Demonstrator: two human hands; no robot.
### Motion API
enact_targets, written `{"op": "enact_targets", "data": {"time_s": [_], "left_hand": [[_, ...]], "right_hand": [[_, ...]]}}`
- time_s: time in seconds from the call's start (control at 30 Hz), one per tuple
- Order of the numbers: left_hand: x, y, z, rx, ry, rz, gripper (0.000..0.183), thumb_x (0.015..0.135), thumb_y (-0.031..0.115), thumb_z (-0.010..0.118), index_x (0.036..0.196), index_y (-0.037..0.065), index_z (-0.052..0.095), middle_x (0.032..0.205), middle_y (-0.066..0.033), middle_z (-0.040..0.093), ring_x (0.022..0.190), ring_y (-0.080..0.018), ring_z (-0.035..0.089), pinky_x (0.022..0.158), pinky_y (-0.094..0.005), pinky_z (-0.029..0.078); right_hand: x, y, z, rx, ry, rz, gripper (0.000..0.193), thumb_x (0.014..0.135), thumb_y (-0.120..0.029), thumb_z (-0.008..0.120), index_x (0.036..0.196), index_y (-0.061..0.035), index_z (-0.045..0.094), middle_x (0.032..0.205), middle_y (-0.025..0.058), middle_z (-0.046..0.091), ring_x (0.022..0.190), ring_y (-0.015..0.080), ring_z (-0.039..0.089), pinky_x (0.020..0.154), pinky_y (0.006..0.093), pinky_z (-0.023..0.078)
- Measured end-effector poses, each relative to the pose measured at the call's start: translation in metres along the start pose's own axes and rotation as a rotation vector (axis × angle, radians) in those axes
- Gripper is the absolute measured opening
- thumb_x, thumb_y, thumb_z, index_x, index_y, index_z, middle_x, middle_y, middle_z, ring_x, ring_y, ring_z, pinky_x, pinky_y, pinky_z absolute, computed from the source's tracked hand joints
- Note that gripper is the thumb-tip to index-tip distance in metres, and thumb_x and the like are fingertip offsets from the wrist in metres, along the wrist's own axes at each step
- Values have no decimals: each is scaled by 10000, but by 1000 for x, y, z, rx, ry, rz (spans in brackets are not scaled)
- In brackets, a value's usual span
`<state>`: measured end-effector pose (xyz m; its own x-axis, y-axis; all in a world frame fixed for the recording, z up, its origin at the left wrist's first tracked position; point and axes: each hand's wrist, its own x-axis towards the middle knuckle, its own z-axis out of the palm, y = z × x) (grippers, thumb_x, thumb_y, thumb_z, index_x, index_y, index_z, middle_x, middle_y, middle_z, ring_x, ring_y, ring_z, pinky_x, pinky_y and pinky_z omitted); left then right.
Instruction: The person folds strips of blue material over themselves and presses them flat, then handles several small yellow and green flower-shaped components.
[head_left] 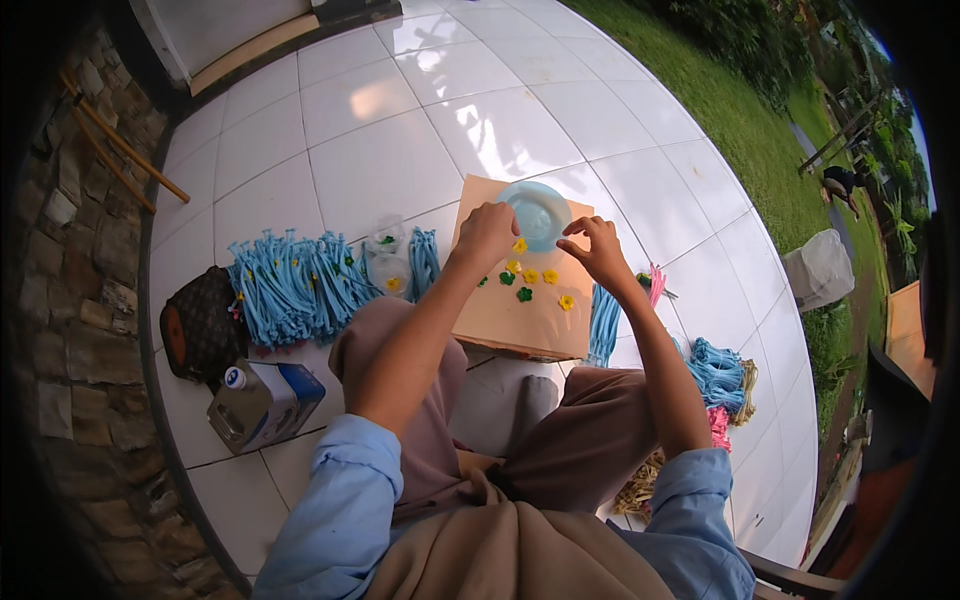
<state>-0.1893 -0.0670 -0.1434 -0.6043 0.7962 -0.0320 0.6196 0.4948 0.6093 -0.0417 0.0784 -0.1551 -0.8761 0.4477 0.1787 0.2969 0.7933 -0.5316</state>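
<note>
Over the left side of a pale blue bowl [537, 243], my left hand [488, 232] is closed, its fingertips turned inward. What it holds, if anything, is hidden. A yellow flower-shaped piece [519, 245] shows right beside it; I cannot tell whether the fingers touch it. My right hand [598, 250] is at the bowl's right side, thumb and fingers curved but apart, with nothing visible between them. Under the bowl is a cardboard box [510, 331]. Several more yellow flower pieces [550, 276] and a few green ones [525, 294] lie scattered on its top.
Bundles of light blue stems [300, 285] lie at left, with a clear plastic container [388, 265], a brown pouch [200, 322] and a metal can [262, 402]. More blue bundles [715, 370] and pink ones [718, 425] lie at right. A white bag [820, 268] stands by the grass.
</note>
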Motion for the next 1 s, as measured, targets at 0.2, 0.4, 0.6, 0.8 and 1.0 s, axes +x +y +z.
{"op": "enact_targets", "data": {"time_s": [0.2,0.4,0.6,0.8,1.0], "left_hand": [[-3,-4,1,-6,31,-49,133,669,77,610,781,61,680,716,-81,664,691,-207,645,682,-306,505],[-2,-8,-7,11,55,-137,156,664,83,591,788,80,686,742,-79,667,719,-222,647,706,-326,508],[-3,-8,-12,-1,62,-150,169,661,74,588,793,100,689,781,-99,667,761,-253,645,730,-335,507],[-3,-7,-18,11,78,-155,163,683,78,597,822,98,680,777,-112,663,770,-257,643,733,-348,505],[-5,-6,-21,3,48,-159,181,691,63,590,853,86,666,861,-116,654,844,-270,624,778,-357,486]], "right_hand": [[-11,24,-8,-178,57,88,230,701,-265,713,816,-90,617,887,78,572,907,269,477,759,391,412],[0,20,2,-145,100,9,195,702,-245,708,811,-101,635,885,65,574,906,264,478,758,383,409],[10,16,24,-237,34,-80,372,690,-331,718,980,-122,615,1022,76,520,1002,272,433,811,397,387],[11,19,35,-426,-25,-96,651,646,-545,686,1160,-168,550,1253,130,357,1177,337,290,930,507,268],[13,19,37,-452,-98,-85,706,644,-610,652,1205,-201,525,1329,138,272,1244,348,212,978,546,191]]}}
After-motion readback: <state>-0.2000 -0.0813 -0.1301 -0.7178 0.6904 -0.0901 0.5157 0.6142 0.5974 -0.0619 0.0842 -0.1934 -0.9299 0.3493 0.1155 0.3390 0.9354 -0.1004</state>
